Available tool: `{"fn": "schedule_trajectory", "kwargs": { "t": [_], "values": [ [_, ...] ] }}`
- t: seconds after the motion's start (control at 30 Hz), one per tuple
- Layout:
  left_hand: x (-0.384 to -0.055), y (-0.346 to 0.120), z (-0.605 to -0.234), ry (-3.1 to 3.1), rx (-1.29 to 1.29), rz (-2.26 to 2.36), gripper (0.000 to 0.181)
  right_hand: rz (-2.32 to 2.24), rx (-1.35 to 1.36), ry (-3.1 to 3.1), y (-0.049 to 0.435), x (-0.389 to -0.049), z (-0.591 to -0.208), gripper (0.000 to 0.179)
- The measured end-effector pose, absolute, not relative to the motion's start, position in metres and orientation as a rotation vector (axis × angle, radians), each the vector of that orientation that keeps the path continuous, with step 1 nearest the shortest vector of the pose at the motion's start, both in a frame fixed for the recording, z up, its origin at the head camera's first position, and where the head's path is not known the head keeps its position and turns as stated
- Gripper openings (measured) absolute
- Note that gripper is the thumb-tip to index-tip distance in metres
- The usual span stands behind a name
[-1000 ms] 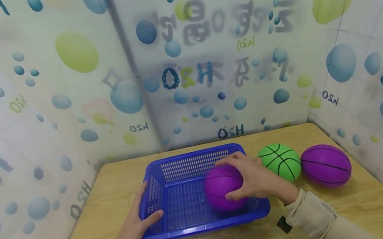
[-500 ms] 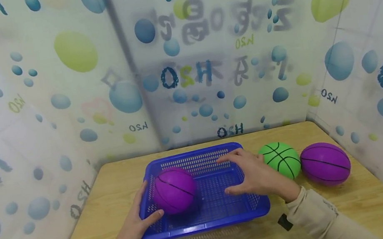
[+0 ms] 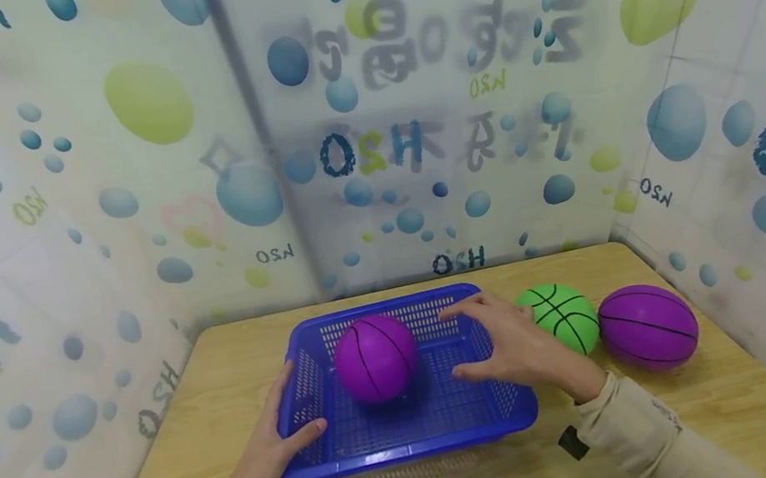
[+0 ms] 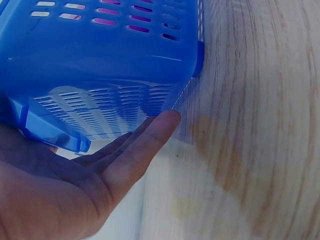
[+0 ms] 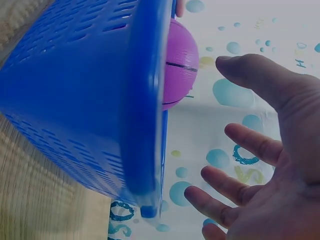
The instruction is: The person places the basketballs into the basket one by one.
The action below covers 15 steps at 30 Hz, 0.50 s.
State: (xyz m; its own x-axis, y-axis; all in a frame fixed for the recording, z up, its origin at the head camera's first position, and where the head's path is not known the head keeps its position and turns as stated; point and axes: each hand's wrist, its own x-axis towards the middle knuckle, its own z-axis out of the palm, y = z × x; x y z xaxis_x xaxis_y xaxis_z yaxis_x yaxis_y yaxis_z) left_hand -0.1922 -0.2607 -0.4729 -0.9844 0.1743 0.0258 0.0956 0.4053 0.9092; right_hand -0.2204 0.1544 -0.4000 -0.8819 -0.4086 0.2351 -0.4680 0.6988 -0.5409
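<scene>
A purple ball with black lines (image 3: 376,358) is inside the blue plastic basket (image 3: 411,449), left of its middle. At the basket's left end my left hand (image 3: 266,449) holds the side, thumb over the rim and fingers along the outside; in the left wrist view the fingers (image 4: 142,150) lie against the slotted wall. My right hand (image 3: 518,343) hovers over the basket's right end, thumb and fingers spread, with nothing between them. In the right wrist view the ball (image 5: 181,70) bulges past the rim, apart from the fingertips (image 5: 232,131).
A green ball with black lines (image 3: 565,318) rests on the wooden table (image 3: 615,445) right of the basket, partly behind my right hand. Beside it is another purple ball (image 3: 649,327). A patterned curtain (image 3: 379,214) stands behind the table and along both sides.
My right hand has let go of the purple ball. The ball went left to the basket's left end, then came back toward the middle. My left hand has stayed on the basket.
</scene>
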Motion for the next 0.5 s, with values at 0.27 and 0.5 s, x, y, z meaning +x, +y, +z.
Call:
{"fn": "schedule_trajectory", "kwargs": {
  "t": [0.27,0.5],
  "values": [
    [-0.192,-0.261,-0.473,2.553,0.241,1.672,0.107,0.963,0.680,-2.790,0.159,-0.220,-0.400,0.072],
    [-0.191,-0.260,-0.472,2.562,0.241,1.663,0.108,0.999,0.626,-2.793,0.167,-0.218,-0.392,0.078]
  ]
}}
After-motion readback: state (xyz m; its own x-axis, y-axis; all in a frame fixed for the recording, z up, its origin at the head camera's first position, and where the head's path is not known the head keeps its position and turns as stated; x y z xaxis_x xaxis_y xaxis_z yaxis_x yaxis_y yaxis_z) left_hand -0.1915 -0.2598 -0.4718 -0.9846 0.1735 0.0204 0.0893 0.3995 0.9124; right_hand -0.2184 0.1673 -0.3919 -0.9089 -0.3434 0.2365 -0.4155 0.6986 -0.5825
